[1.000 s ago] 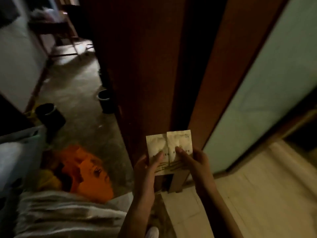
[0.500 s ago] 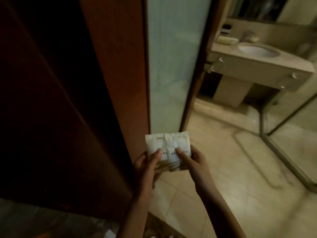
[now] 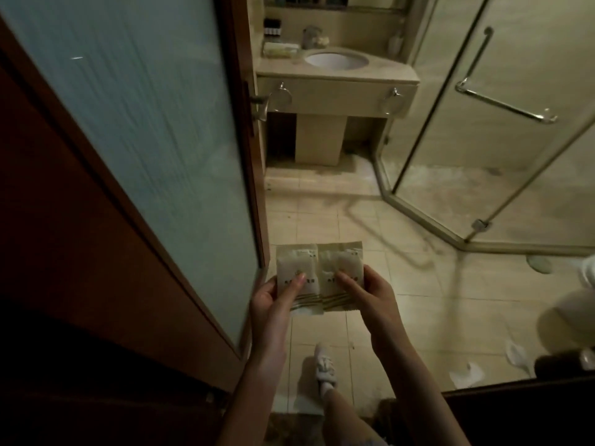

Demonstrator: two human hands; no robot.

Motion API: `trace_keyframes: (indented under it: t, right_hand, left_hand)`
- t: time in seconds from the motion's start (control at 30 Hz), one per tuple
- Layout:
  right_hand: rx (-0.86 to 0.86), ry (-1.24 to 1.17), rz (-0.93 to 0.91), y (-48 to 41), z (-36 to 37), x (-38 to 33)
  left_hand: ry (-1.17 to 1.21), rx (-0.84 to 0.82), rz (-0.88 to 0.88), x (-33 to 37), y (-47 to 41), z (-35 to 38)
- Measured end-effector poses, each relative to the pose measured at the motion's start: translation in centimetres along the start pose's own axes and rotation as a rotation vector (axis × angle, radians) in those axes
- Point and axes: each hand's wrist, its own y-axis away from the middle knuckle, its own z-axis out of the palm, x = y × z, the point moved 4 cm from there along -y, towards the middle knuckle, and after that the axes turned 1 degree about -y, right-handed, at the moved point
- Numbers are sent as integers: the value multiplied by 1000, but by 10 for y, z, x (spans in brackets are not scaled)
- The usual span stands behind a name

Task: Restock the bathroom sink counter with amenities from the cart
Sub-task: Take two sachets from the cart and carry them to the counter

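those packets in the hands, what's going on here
A person is carrying two sealed amenity packets side by side, the left hand pinching one and the right hand the other. They are stepping through the bathroom doorway past the frosted glass door. The sink counter lies ahead across the tiled floor, with a few items already beside the basin. Nothing has been set down yet.
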Motion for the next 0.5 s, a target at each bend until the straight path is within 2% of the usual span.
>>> trace_keyframes:
  t: [0.27,0.5]
  right_hand:
    - [-51,-41,7,-83,15,2]
    - [-91,-94,-1,-201,4,-30]
  left_hand:
    - [-47,32,66,17,-68,20]
    - [-78,65,91,48,-156,84]
